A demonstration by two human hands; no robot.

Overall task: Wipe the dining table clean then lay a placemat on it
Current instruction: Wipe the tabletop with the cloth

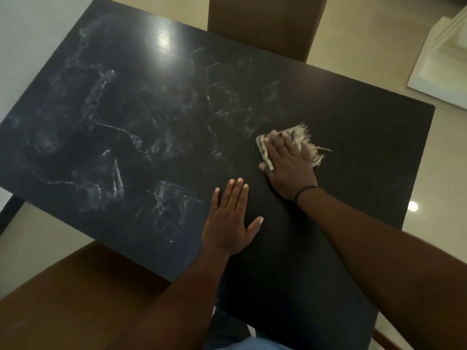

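Head view: right hand (285, 164) presses frayed cloth (307, 141) on table (151, 122).

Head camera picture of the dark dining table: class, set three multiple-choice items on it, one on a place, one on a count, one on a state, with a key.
1. Where does the frayed pale cloth lie?
A. under the right hand
B. on a chair
C. on the floor

2. How many hands touch the dark rectangular dining table?
A. none
B. one
C. two

3. How does the table's left part look?
A. covered by a placemat
B. streaked with whitish smears
C. stacked with plates

Key: 1 A, the right hand presses flat on it; 2 C, the left hand also rests flat; 3 B, the whitish smears show there.
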